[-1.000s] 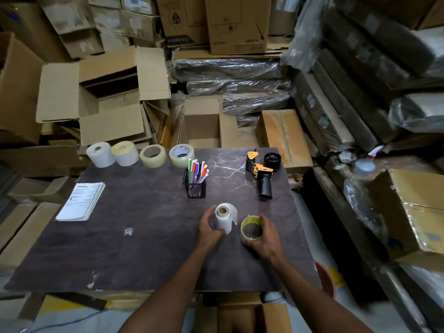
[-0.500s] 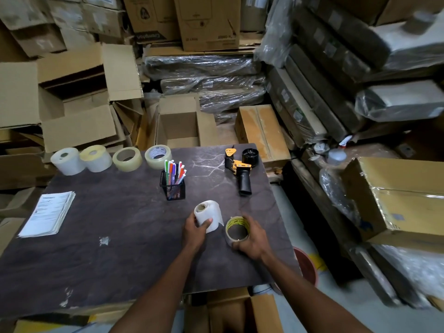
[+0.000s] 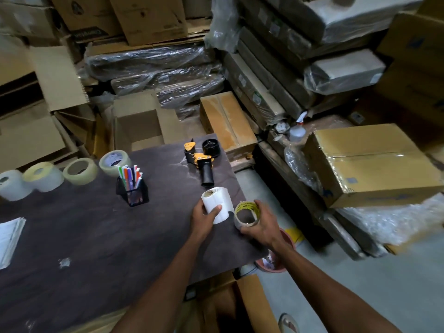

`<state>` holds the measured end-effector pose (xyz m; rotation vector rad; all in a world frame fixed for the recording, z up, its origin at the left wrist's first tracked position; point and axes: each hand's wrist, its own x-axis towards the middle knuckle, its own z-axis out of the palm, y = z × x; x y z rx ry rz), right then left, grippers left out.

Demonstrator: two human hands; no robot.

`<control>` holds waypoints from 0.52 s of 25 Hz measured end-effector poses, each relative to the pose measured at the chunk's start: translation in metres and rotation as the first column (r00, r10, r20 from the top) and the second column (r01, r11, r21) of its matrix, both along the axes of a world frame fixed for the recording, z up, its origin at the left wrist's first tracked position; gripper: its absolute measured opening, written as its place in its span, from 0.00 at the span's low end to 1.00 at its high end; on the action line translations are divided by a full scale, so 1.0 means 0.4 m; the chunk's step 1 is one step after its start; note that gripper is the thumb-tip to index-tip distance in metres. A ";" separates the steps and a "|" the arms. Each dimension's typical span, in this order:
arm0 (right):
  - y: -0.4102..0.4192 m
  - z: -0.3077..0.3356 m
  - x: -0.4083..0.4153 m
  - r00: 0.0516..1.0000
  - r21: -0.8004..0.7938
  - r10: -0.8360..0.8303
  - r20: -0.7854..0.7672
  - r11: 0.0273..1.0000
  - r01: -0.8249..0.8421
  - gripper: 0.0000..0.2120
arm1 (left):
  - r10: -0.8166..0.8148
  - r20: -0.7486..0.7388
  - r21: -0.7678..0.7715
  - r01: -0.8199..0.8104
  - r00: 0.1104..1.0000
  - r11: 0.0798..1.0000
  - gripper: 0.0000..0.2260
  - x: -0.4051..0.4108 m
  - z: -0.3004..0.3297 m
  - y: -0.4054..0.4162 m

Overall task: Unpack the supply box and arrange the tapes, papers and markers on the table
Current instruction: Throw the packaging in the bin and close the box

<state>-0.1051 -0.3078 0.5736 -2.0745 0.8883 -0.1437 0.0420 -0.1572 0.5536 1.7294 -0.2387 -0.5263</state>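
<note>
My left hand (image 3: 203, 218) grips a white label roll (image 3: 219, 203), tilted and lifted over the dark table (image 3: 96, 236). My right hand (image 3: 260, 224) holds a yellow-printed tape roll (image 3: 246, 211) near the table's right edge. Several tape rolls line the far edge: a white roll (image 3: 12, 185), a pale yellow roll (image 3: 43, 175), a clear roll (image 3: 80, 170) and a clear roll with a label (image 3: 114, 162). A black mesh cup of coloured markers (image 3: 132, 188) stands in the middle. A stack of papers (image 3: 9, 239) lies at the left. A yellow and black tape dispenser (image 3: 203, 162) rests at the far right.
An open cardboard box (image 3: 138, 127) stands behind the table. Stacked cartons and plastic-wrapped bundles (image 3: 276, 75) crowd the back and right. A large sealed carton (image 3: 370, 164) sits at the right. A reddish bucket (image 3: 274, 260) and another open box (image 3: 240, 306) lie on the floor below the table's edge.
Both hands have lifted their rolls off the table and tilted them. The view has swung to the right, so the table's things sit further left.
</note>
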 end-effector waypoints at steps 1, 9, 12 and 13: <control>-0.028 0.002 -0.029 0.999 -0.007 -0.038 0.002 0.999 0.038 0.52 | -0.027 0.002 -0.007 0.027 1.000 1.000 0.24 -0.015 0.005 -0.035; -0.230 -0.045 -0.229 0.967 0.034 -0.254 0.012 0.967 0.253 0.53 | -0.233 -0.010 0.020 0.233 0.972 0.972 0.16 -0.191 -0.003 -0.353; -0.303 -0.094 -0.299 0.951 0.057 -0.308 -0.019 0.949 0.309 0.56 | -0.232 -0.027 0.061 0.234 0.972 0.970 0.16 -0.259 -0.034 -0.455; -0.331 -0.115 -0.322 0.945 0.076 -0.324 -0.042 0.942 0.326 0.56 | -0.221 -0.051 0.074 0.224 0.974 0.972 0.16 -0.281 -0.057 -0.490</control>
